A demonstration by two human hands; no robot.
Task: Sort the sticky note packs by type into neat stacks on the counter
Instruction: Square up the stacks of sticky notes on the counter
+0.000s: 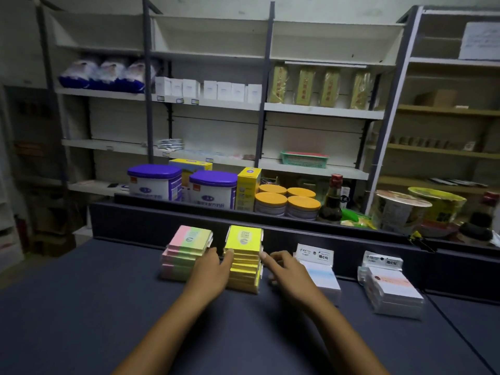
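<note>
The person's left hand [209,269] sits against the left face of the tall stack of bright yellow sticky note packs [244,259], thumb on its near top corner and fingers lying fairly straight along the side, pressing rather than gripping. The right hand [288,270] comes in from three o'clock, fingers relaxed and loosely spread, one fingertip touching the stack's right edge; it holds nothing.

To me this looks like the squaring-up step: the yellow packs are already gathered, and both hands are nudging the sides to true the column. The next move probably calls for gentle, even pressure from both sides, since the upper packs sit slightly askew and a hard push could topple them.

Just beside the yellow stack, at nine o'clock, stands a stack of pink-and-green striped sticky note packs [186,257], its top pack turned a little. At three o'clock, behind the right hand, lies a pile of clear-wrapped pale blue note packs with white header cards [318,266]; further out the same way is a pile of clear-wrapped pale orange note packs [391,286]. All four rest on the dark blue-grey counter [81,307], so the sorting looks nearly done.

The yellow top pack bears a round logo and small print I cannot make out. The white header cards carry Chinese characters, too blurred to read.
</note>
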